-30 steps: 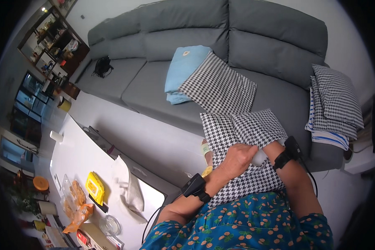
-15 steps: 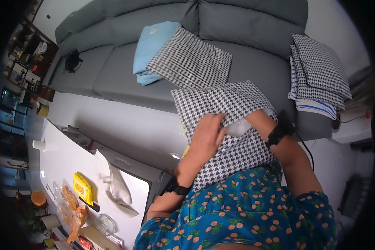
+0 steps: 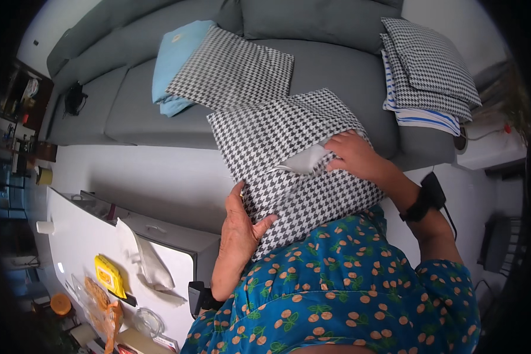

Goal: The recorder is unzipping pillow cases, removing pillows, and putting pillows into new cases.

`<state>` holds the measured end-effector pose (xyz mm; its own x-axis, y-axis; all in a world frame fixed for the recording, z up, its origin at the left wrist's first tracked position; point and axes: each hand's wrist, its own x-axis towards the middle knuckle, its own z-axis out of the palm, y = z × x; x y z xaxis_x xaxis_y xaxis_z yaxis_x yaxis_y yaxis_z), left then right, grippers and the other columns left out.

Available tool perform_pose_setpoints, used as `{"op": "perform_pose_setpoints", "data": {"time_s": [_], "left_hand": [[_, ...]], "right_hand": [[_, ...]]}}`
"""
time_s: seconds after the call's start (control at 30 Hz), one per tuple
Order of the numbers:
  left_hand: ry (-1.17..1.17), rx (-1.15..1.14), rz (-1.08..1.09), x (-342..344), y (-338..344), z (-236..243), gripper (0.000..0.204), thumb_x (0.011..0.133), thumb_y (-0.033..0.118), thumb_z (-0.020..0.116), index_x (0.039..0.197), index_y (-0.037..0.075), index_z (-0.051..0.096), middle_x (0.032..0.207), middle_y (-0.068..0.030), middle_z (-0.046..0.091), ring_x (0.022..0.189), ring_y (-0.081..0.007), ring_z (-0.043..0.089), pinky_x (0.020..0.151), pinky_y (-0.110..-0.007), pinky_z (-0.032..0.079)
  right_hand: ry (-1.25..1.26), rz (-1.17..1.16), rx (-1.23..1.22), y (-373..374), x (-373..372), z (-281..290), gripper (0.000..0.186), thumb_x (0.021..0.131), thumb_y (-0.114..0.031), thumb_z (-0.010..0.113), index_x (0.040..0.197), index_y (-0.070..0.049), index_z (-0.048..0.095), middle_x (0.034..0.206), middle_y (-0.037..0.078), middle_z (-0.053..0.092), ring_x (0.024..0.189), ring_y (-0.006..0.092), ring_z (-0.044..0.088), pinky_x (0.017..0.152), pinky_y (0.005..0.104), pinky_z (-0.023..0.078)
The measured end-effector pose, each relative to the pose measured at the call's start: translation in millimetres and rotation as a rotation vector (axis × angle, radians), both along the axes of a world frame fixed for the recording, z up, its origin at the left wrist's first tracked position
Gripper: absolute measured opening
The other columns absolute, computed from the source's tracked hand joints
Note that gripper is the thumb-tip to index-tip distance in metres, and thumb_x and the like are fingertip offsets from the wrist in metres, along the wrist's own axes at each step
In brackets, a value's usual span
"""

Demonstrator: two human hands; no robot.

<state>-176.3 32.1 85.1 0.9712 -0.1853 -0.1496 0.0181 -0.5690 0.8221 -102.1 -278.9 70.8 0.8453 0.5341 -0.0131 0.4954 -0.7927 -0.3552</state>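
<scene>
A black-and-white houndstooth cushion (image 3: 289, 135) rests tilted on my lap against the sofa front. Its cover gapes along a slit across the middle, and white inner filling (image 3: 307, 160) shows through. With my left hand (image 3: 238, 227) I hold the cushion's left side, thumb on top and some fingers hidden beyond the edge. The fingers of my right hand (image 3: 355, 154) are bent over the cover's edge at the right end of the slit, gripping the fabric.
On the grey sofa (image 3: 327, 74) lie a flat houndstooth cover (image 3: 236, 68), a folded light-blue cloth (image 3: 170, 68) and stacked cushions (image 3: 433, 65). The white table (image 3: 71, 236) at left holds a yellow wipes pack (image 3: 109, 276), a beige cloth (image 3: 147, 256) and food packages.
My right hand has come out of the cover onto the slit's edge. My left hand has moved from the slit down to the cushion's left side. The view has shifted.
</scene>
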Motion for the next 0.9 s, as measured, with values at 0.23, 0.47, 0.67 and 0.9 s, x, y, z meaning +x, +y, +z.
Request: {"op": "perform_pose_setpoints", "data": {"time_s": [0.23,0.47,0.67,0.9], "left_hand": [[-0.195,-0.060,0.003,27.5,-6.8,0.1,0.048,0.069,-0.012,0.050,0.111,0.008,0.058,0.100,-0.0134,0.046,0.092,-0.0282,0.052,0.084,-0.032,0.043],[-0.826,0.132,0.070,126.2,27.0,14.6,0.035,0.068,-0.017,0.043,0.093,-0.001,0.062,0.095,-0.0167,0.058,0.086,-0.0310,0.058,0.074,-0.036,0.047],[-0.654,-0.086,0.051,104.6,-28.3,53.4,0.014,0.079,-0.005,0.056,0.091,0.000,0.062,0.085,-0.0151,0.060,0.079,-0.0305,0.060,0.070,-0.037,0.047],[-0.284,0.019,-0.125,113.2,-14.7,44.0,0.029,0.091,0.026,0.057,0.088,-0.002,0.062,0.067,-0.0107,0.059,0.060,-0.0175,0.054,0.058,-0.030,0.043]], "right_hand": [[-0.263,-0.046,-0.005,9.0,12.2,-20.9,0.018,0.082,-0.023,0.060,0.082,-0.005,0.061,0.076,0.010,0.063,0.073,0.0277,0.061,0.076,0.0377,0.046],[0.293,-0.507,0.648,34.2,26.6,32.0,0.026,0.089,-0.020,0.051,0.074,0.000,0.059,0.071,0.005,0.062,0.070,0.0151,0.059,0.067,0.0320,0.042],[0.536,-0.909,1.559,68.7,36.4,55.0,0.025,0.090,-0.017,0.051,0.101,0.005,0.058,0.097,0.011,0.063,0.086,0.0150,0.059,0.082,0.0265,0.046],[0.815,-0.598,1.570,132.8,-36.1,62.1,0.010,0.088,-0.012,0.053,0.088,-0.003,0.057,0.082,0.000,0.054,0.077,0.0074,0.048,0.070,0.0239,0.041]]}}
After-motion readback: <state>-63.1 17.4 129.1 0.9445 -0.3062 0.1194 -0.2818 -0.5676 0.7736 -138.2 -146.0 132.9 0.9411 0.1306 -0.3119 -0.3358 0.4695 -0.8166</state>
